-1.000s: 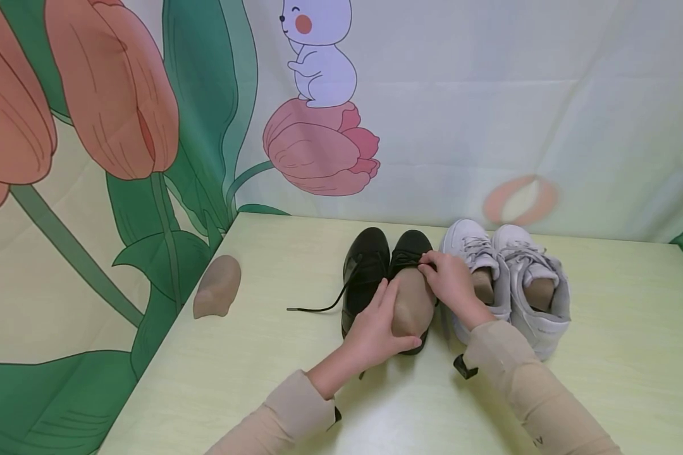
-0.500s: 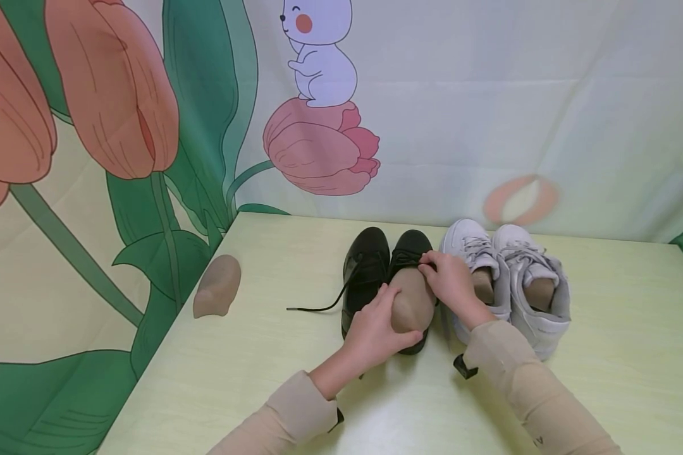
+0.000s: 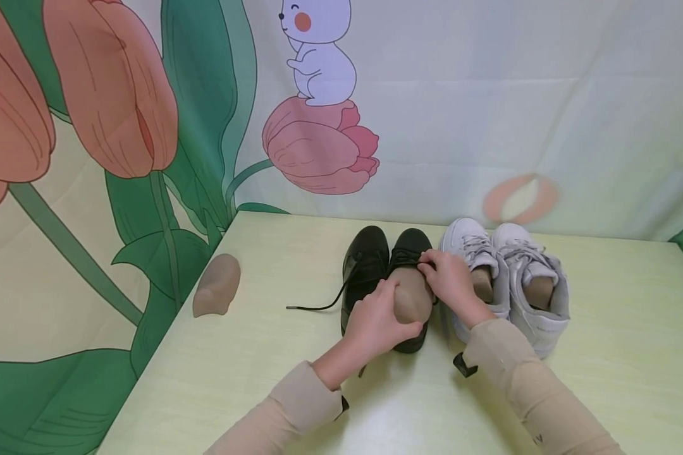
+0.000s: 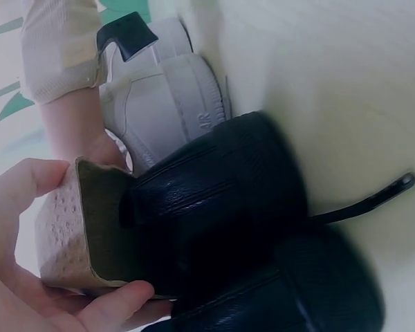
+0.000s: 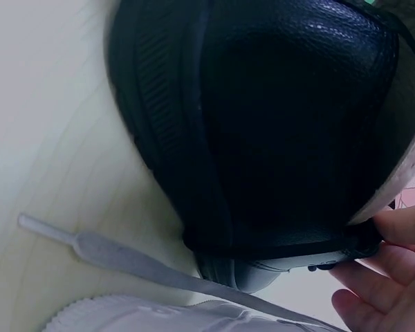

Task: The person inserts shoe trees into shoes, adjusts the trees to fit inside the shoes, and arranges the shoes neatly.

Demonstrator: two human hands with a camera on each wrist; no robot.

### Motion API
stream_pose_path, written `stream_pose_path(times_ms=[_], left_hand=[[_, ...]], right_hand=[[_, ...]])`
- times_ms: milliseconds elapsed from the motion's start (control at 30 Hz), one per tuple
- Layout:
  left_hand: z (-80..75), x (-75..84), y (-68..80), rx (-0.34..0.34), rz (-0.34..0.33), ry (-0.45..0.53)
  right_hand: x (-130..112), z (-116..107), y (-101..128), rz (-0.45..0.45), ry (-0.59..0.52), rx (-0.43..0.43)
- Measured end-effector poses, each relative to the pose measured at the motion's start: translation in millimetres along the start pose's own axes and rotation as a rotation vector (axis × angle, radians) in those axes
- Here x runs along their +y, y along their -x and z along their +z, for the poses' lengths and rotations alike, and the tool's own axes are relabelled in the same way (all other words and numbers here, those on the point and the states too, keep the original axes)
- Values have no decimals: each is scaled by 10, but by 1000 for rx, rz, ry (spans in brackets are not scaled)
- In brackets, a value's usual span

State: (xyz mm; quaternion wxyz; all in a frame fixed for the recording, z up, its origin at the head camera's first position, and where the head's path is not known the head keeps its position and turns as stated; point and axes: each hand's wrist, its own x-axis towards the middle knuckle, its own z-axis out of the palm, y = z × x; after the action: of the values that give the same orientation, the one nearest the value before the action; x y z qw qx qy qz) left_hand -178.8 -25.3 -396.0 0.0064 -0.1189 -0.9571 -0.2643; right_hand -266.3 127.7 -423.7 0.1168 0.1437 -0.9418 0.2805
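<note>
My left hand [image 3: 375, 322] grips a brown moulded-pulp shoe insert [image 3: 411, 296] from behind, thumb and fingers on either side of its hollow end. In the head view the insert's front reaches the mouth of the right-hand black lace-up shoe [image 3: 412, 243]. The left wrist view shows the insert's open end [image 4: 59, 228] standing up out of the black shoe. With thumb and fingertips, my right hand [image 3: 449, 279] pinches the upper edge of that same shoe by the laces; the right wrist view has these fingers [image 5: 377, 277] at the opening's rim.
The other black shoe [image 3: 370, 249] stands close on the left, its loose lace [image 3: 315, 309] trailing over the table [image 3: 273, 253]. White sneakers [image 3: 537, 284] with brown inserts inside stand to the right. Another brown insert [image 3: 217, 285] lies at the table's left edge.
My left hand has shifted its hold and moved the insert slightly forward; more of the shoe's heel shows behind it. My right hand stays in place.
</note>
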Motion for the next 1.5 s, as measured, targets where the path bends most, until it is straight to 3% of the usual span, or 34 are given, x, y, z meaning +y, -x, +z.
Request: stream_pose_path(times_ms=[600, 1067, 1267, 1500], left_hand=[[-92, 98, -196, -74, -5, -155], [-140, 95, -282, -147, -37, -150], [-105, 18, -211, -85, -20, -55], [2, -77, -122, 37, 110, 56]], right_hand=[[14, 8, 5, -22, -9, 3], [3, 1, -1, -14, -28, 2], [6, 5, 1, -7, -30, -2], [5, 8, 0, -6, -25, -5]])
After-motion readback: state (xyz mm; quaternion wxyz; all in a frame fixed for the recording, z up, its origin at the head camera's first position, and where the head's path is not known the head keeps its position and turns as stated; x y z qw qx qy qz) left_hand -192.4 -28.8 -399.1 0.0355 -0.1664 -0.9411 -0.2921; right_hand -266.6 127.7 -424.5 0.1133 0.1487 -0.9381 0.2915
